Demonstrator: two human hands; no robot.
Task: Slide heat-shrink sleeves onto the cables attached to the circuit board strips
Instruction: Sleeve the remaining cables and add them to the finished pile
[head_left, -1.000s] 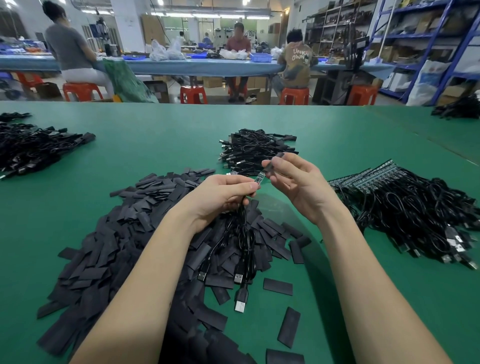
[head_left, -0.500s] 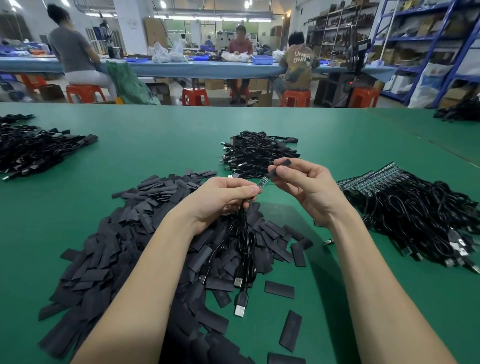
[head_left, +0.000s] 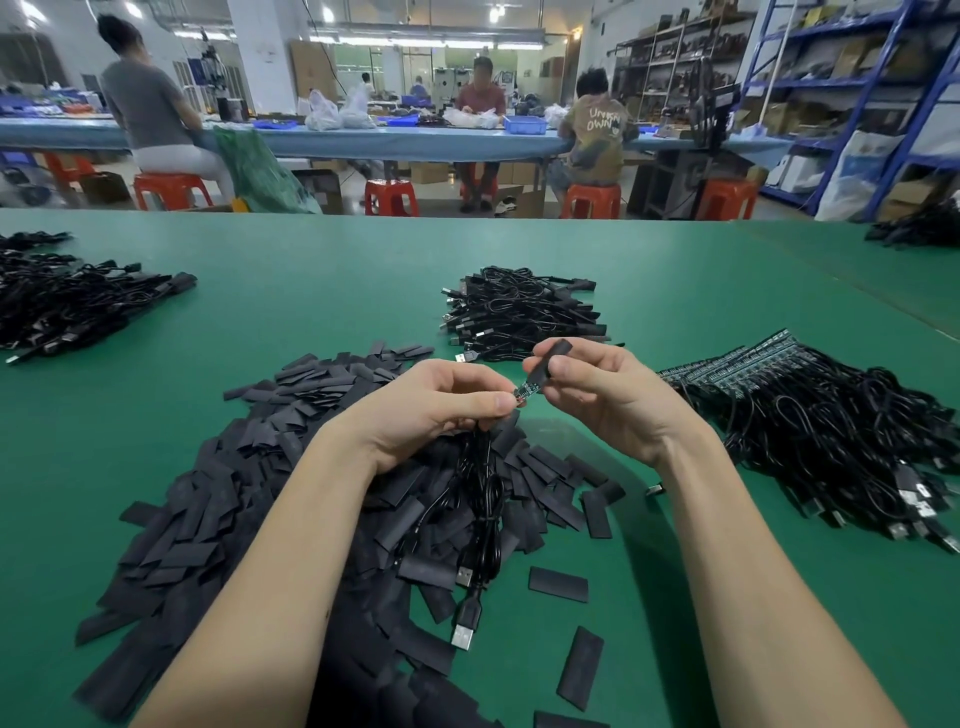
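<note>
My left hand (head_left: 441, 410) grips a bundle of black USB cables (head_left: 480, 499) and pinches a small circuit board strip (head_left: 524, 391) at its top between thumb and fingers. The cables hang down to silver USB plugs (head_left: 463, 631). My right hand (head_left: 608, 400) pinches a flat black heat-shrink sleeve (head_left: 549, 358), whose lower end meets the tip of the strip. A big heap of loose sleeves (head_left: 249, 499) lies under and left of my arms.
The green table (head_left: 311, 291) carries a pile of cables with bare board strips (head_left: 831, 431) on the right, a sleeved cable pile (head_left: 519, 312) behind my hands, and another (head_left: 67, 301) far left. People sit at a bench beyond the table.
Both hands stayed in about the same place. The sleeve in my right hand has tilted more upright and its end has come onto the strip's tip.
</note>
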